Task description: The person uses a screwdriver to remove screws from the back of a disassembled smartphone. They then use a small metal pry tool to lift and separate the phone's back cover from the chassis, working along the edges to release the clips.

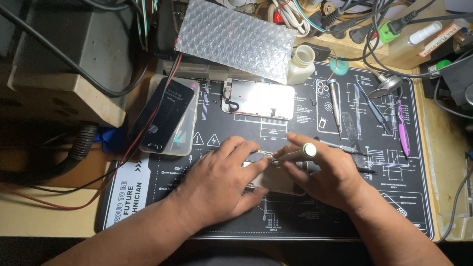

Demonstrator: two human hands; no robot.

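— On the black repair mat (302,220), what lies under the hands?
— An opened phone body (276,183), long axis left to right, between both hands and touching them.
— Which hand is nearer?
— The left hand (217,183) lies flat over it, pinning it. The right hand (329,174) grips a green-capped screwdriver (296,154), tip pointing left onto the phone's upper edge.

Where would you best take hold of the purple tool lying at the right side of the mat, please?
Take the purple tool by the middle of its slim handle, coming straight down from above, the grip across its narrow width. It lies flat, running nearly top to bottom of the black mat, with bare mat on either side; the tweezers lie apart to its left.
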